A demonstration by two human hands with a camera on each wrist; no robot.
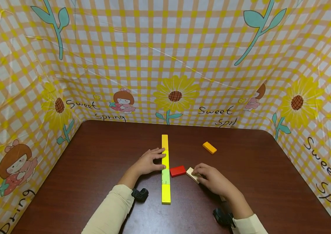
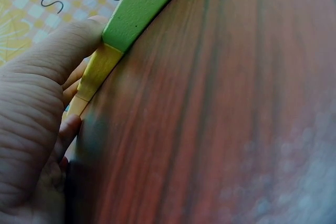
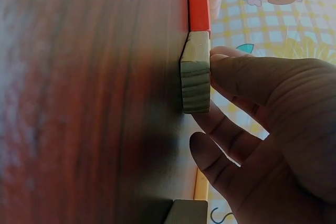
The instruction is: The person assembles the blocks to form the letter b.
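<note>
A straight row of end-to-end blocks runs away from the person: yellow block (image 1: 166, 194) nearest, green block (image 1: 165, 177), another yellow block (image 1: 166, 160), then a yellow-orange block (image 1: 165, 141). My left hand (image 1: 149, 161) rests along the row's left side, thumb and spread fingertips touching it. A red block (image 1: 178, 171) lies at an angle right of the green block. My right hand (image 1: 212, 178) holds a pale wooden block (image 1: 191, 173) by thumb and fingers, low at the table, its far end close to the red block. In the right wrist view the wooden block (image 3: 196, 85) shows its grained end.
An orange block (image 1: 209, 148) lies apart at the back right of the dark table (image 1: 95, 139). Part of another block (image 1: 222, 198) peeks out under the right wrist. A checked cloth (image 1: 142, 55) walls in the back and sides.
</note>
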